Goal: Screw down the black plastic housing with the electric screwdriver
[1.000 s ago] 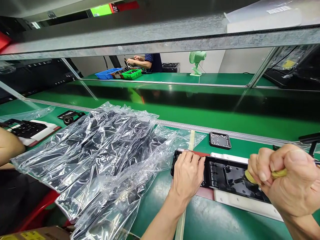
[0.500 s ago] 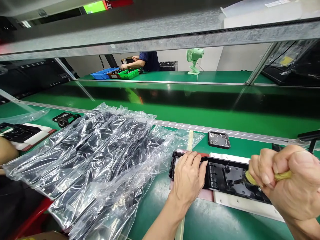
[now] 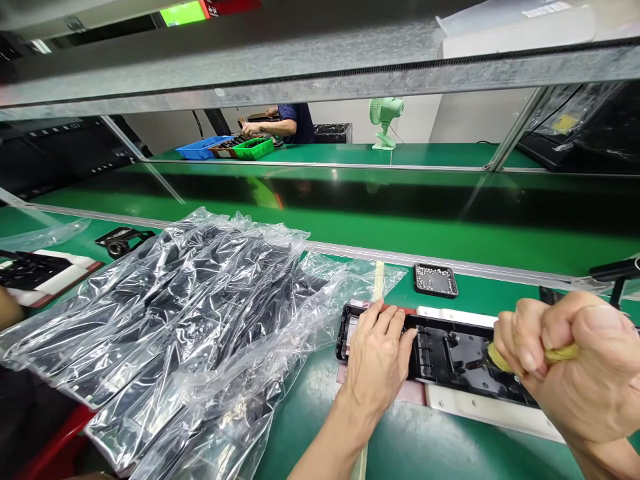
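Far left I see a white fixture (image 3: 47, 277) with a black part on it, then a big heap of clear plastic bags (image 3: 190, 313) holding black parts, spread over the green counter (image 3: 425, 447). My left hand (image 3: 377, 363) lies flat, fingers (image 3: 395, 320) stretched out and gripping nothing, pressing down on the left end of the black housing (image 3: 450, 353). The housing sits on a white jig (image 3: 480, 410) on the counter, right of the bags. Small black tray of screws (image 3: 435, 280) just behind it. My right hand (image 3: 575, 373) is fisted tight around a yellow-handled tool (image 3: 500, 360), tip down on the housing's right part. Far back a co-worker's hands (image 3: 247, 130) are over a green bin (image 3: 255, 148), beside a blue bin (image 3: 200, 148); a small fan (image 3: 385, 120) stands to the right
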{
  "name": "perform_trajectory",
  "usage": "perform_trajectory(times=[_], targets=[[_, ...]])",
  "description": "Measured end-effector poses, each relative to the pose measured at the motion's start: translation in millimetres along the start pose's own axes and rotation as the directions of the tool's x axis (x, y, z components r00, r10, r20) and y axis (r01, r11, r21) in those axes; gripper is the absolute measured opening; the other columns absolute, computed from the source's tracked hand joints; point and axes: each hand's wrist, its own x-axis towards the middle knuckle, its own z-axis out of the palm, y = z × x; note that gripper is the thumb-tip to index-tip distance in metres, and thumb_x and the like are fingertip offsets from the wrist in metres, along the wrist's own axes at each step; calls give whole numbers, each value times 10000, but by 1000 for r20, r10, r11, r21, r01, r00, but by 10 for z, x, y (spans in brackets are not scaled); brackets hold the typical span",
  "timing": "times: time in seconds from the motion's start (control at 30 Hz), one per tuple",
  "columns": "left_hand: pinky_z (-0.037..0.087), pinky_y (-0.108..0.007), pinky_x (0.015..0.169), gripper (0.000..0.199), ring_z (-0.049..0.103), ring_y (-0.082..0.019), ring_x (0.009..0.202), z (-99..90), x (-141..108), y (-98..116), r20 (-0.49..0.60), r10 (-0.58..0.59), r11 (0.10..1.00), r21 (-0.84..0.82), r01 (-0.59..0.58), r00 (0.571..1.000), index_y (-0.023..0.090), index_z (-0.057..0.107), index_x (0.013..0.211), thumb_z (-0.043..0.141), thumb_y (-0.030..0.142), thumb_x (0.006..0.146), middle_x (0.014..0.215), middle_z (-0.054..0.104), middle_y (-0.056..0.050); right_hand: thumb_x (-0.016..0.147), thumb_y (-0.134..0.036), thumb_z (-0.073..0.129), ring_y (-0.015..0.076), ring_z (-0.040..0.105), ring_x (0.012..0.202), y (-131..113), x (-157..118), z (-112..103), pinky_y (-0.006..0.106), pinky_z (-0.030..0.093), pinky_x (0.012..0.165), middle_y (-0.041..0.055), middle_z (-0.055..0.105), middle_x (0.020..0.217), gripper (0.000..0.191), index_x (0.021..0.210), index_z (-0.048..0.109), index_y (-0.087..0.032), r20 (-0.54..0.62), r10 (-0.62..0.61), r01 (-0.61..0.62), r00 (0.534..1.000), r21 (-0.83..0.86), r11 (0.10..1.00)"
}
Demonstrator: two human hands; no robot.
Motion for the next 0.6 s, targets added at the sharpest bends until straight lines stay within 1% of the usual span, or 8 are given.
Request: perform_trajectory(times=[0.2,0.33,0.53,0.6], targets=[[538,-517,1092,324,564,-328,1335,0,-1,-1,47,-3,1000,9,2,999,154,639,1318,568,268,1023,1322,696,-76,842,-442,694,151,405,325,-19,-13,-2,268,335,313,19,429,360,466,498,499,-195,29,-6,6,1000,5,1000],[527,-517,1109,317,547,-321,1359,1,-9,-4,64,-4,1000,19,3,998,161,648,1310,563,273,1027,1339,689,-66,846,-435,698,145,394,319,-17,-9,-1,263,326,309,18,430,359,472,495,496,-192,47,-10,10,999,13,1000],[528,-513,1111,316,553,-318,1360,14,-27,-2,88,-9,999,42,5,996,149,664,1294,550,287,1034,1318,704,-66,870,-403,650,153,378,318,21,0,-20,273,312,303,21,432,364,432,513,507,-205,14,-12,12,1000,17,1000],[525,-507,1115,324,548,-314,1366,19,-29,-4,92,-11,999,44,7,996,142,664,1297,543,293,1037,1322,702,-69,873,-395,643,153,375,315,22,-1,-24,275,315,303,23,438,363,427,515,507,-206,19,-11,10,1000,11,1000]])
